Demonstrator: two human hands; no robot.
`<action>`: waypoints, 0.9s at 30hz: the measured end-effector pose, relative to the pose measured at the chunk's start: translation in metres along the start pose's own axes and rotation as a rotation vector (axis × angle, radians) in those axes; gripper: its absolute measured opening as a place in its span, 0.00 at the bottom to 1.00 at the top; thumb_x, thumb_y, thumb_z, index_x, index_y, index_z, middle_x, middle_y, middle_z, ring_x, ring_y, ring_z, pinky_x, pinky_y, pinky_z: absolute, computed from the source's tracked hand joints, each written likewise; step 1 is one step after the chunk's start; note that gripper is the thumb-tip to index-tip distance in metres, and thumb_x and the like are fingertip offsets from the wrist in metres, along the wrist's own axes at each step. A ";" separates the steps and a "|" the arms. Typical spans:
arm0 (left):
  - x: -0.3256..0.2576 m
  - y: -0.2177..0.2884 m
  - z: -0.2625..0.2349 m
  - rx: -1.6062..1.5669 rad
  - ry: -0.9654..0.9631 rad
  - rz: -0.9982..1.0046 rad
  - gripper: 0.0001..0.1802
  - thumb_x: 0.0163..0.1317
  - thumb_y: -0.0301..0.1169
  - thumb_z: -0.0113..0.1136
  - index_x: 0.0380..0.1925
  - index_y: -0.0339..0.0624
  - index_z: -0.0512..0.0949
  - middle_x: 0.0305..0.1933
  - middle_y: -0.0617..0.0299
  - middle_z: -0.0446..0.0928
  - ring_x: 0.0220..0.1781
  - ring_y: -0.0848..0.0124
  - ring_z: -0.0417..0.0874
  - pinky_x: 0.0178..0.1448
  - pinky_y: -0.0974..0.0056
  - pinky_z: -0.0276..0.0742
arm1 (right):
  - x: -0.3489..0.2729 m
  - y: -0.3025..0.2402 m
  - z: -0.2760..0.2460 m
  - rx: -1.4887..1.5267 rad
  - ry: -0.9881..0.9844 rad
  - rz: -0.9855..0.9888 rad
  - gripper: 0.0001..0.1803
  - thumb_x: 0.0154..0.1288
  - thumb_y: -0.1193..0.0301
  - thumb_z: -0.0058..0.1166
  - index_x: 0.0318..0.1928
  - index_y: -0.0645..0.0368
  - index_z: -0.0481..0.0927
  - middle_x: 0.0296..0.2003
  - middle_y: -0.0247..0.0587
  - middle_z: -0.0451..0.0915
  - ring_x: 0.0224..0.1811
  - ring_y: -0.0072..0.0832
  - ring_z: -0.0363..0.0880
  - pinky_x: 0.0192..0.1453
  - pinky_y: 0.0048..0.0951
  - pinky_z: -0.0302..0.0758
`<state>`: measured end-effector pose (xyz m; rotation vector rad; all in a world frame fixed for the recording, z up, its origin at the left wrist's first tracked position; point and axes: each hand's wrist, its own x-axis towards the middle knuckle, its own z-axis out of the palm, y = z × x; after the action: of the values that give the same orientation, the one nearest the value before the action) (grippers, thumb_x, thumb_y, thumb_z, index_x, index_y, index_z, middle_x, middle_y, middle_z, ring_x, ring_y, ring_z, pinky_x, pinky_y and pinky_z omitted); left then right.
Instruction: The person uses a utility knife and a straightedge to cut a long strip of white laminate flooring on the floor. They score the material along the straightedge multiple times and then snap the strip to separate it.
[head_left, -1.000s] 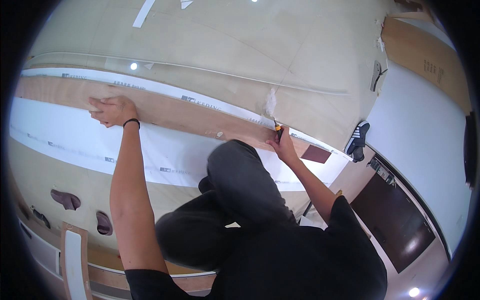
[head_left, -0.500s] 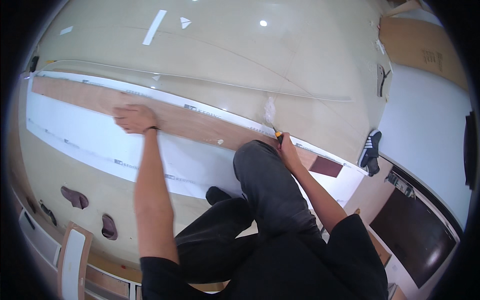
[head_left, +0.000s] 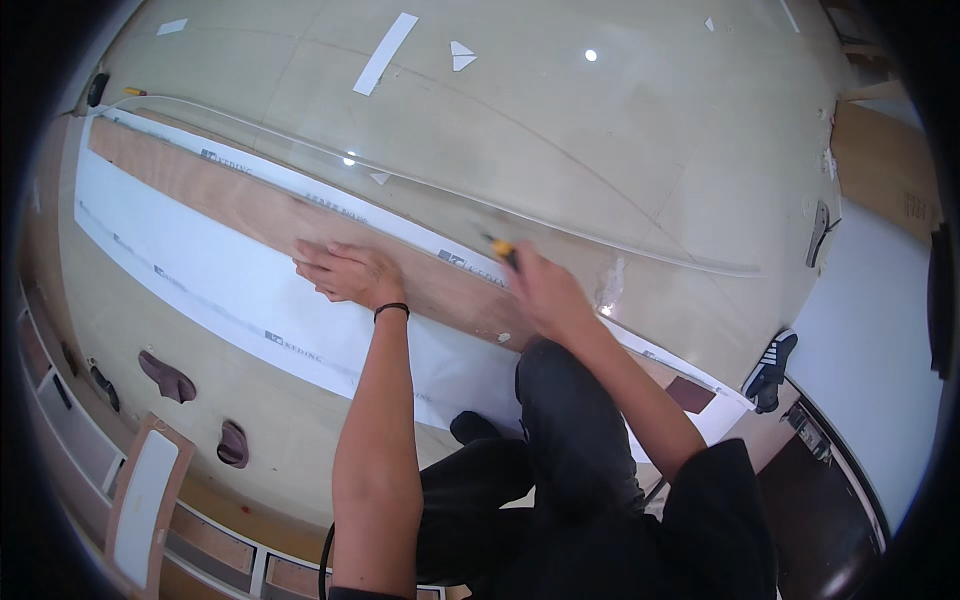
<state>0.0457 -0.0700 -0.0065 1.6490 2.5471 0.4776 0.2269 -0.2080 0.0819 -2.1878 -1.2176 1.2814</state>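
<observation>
A long brown wooden board (head_left: 230, 188) lies on a larger white printed sheet (head_left: 190, 240), whose white edge strip also shows along the board's far side. My left hand (head_left: 350, 275) is laid flat on the board, fingers stretched out to the left. My right hand (head_left: 548, 290) grips a yellow and black utility knife (head_left: 505, 253), its tip pointing left above the white far edge. Motion blurs the blade, so I cannot tell whether it touches the sheet. My bent knee (head_left: 570, 400) is beside the board near my right forearm.
A thin clear strip (head_left: 560, 232) stretches along the floor beyond the board. White offcuts (head_left: 385, 55) lie farther off. At right are a black shoe (head_left: 770, 370) and a cardboard box (head_left: 880, 160); at left, brown slippers (head_left: 168, 378) and a cabinet frame (head_left: 210, 540).
My right hand has moved left along the board's far edge with the utility knife. My left hand stays on the board in about the same place. The whole view has shifted.
</observation>
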 end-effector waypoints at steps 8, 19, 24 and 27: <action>0.002 0.004 -0.005 0.020 -0.041 -0.030 0.30 0.77 0.45 0.28 0.73 0.42 0.54 0.69 0.40 0.58 0.66 0.43 0.65 0.67 0.38 0.58 | 0.083 -0.087 0.033 -0.117 -0.167 -0.221 0.14 0.70 0.66 0.48 0.47 0.63 0.70 0.28 0.54 0.83 0.32 0.51 0.83 0.35 0.48 0.79; 0.002 0.003 -0.006 -0.007 -0.054 -0.070 0.32 0.77 0.50 0.26 0.74 0.45 0.54 0.70 0.43 0.58 0.69 0.45 0.63 0.67 0.40 0.58 | 0.122 -0.113 0.053 -0.129 -0.165 -0.309 0.13 0.69 0.66 0.49 0.45 0.65 0.72 0.25 0.51 0.82 0.30 0.49 0.83 0.33 0.46 0.78; 0.000 0.004 -0.009 -0.026 -0.092 -0.070 0.33 0.77 0.52 0.26 0.74 0.45 0.51 0.73 0.43 0.55 0.73 0.45 0.57 0.69 0.40 0.54 | 0.146 -0.130 0.067 -0.104 -0.134 -0.373 0.13 0.70 0.65 0.48 0.45 0.65 0.70 0.24 0.52 0.81 0.28 0.50 0.81 0.32 0.49 0.76; 0.000 0.004 -0.008 -0.030 -0.087 -0.069 0.34 0.77 0.52 0.26 0.75 0.45 0.51 0.76 0.44 0.53 0.75 0.45 0.54 0.70 0.40 0.52 | 0.156 -0.136 0.073 -0.124 -0.124 -0.361 0.13 0.70 0.66 0.47 0.45 0.65 0.71 0.24 0.51 0.81 0.28 0.50 0.82 0.32 0.48 0.77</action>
<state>0.0475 -0.0701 0.0024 1.5312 2.5113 0.4269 0.1331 -0.0131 0.0427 -1.8719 -1.6900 1.2297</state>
